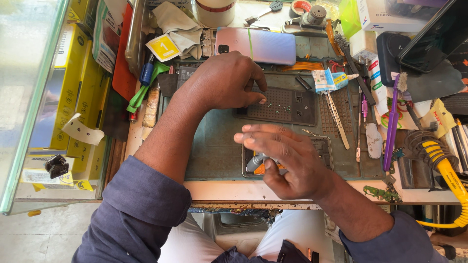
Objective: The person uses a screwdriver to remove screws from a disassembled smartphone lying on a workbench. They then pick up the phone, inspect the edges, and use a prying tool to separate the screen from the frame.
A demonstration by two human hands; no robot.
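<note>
My left hand (225,82) rests knuckles-up on the far part of a grey-green work mat (214,146), its fingertips pressing on a dark perforated screw tray (285,104). Lower down, my right hand (287,160) has its thumb and palm closed on a grey-handled tool (255,161) while its fingers stretch out to the left. Under that hand lies a small dark-framed device with an orange part (263,169), mostly hidden. A pink and blue phone (256,45) lies face down just beyond my left hand.
Tweezers, brushes and a purple toothbrush (392,126) lie right of the mat, with a small glue tube (329,80). A yellow coiled cable (451,178) sits at far right. Yellow boxes (73,87) fill a glass case on the left. A cloth (180,29) lies behind.
</note>
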